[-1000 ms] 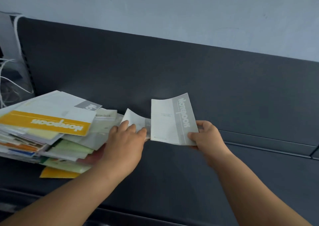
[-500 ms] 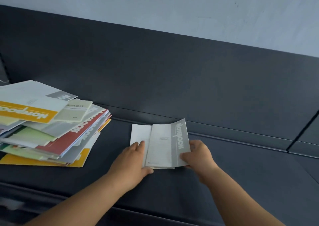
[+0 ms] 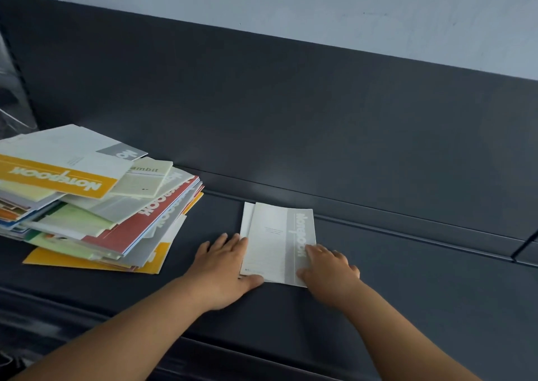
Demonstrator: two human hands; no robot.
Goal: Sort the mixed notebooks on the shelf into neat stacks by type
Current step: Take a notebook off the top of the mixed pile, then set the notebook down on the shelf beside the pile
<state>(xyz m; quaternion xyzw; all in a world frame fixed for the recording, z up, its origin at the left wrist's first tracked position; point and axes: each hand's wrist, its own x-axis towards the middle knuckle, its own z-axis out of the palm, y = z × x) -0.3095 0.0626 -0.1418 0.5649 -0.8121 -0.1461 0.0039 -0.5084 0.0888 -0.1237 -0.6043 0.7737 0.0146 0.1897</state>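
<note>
At nine o'clock the mixed notebook pile (image 3: 96, 200) sprawls unsorted on the dark shelf (image 3: 407, 293). The left hand (image 3: 224, 267), fingers straight and flat, butts the two small grey notebooks (image 3: 276, 244) at their eight o'clock edge, likely squaring a new stack; at their five o'clock the right hand (image 3: 329, 270) presses flat fingers on the cover, pinning it

Dark grey shelf (image 3: 407, 308): smooth, matt w/ faint sheen, prob. painted metal; back panel (image 3: 291, 104) same finish. Centre, grey-white notebook (image 3: 276, 244): matt paper cover. Left, pile of notebooks (image 3: 87, 206): paper/card covers, mostly matt. Far wall (image 3: 291, 2): pale matt paint, a few scuffs. Far left, plastic sheet (image 3: 11, 110): clear, glossy.
</note>
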